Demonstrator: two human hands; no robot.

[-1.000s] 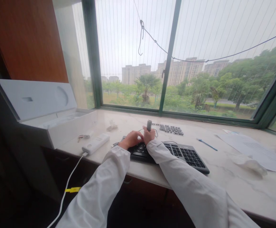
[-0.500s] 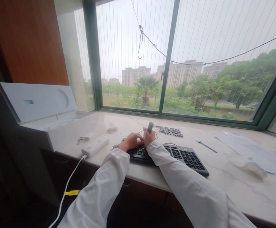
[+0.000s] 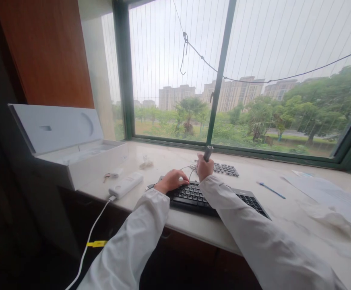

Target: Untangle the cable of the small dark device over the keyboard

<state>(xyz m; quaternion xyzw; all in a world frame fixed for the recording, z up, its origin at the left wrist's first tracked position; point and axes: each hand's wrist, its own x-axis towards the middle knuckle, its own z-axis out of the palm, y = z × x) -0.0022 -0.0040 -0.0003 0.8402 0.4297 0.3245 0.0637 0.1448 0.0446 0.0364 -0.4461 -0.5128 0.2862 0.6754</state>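
1. The right hand (image 3: 205,168) is wrapped in a fist around a dark handle (image 3: 208,152), whose top end sticks up above it, leaning slightly. A full-fist hold like this probably serves for firmness rather than fine turning. The handle's lower end is hidden.
2. The left hand (image 3: 172,181) rests at the far left part of the keyboard (image 3: 190,196), thumb apart from the bent fingers. It likely steadies the keyboard; I cannot tell whether the fingertips pinch anything.
3. The keyboard lies flat near the counter's (image 3: 178,219) front edge, within easy reach of both hands. The right forearm crosses over it, hiding part of its keys.
4. Loose keys (image 3: 226,170) lie in rows beyond the right hand, perhaps to keep their order.
5. A thin cable (image 3: 190,166) is bunched behind the keyboard, between the hands, seemingly to leave its top free.
6. A blue pen (image 3: 271,190) lies to the right, and a white box (image 3: 85,171) with a raised lid stands far left, both well apart from the hands.
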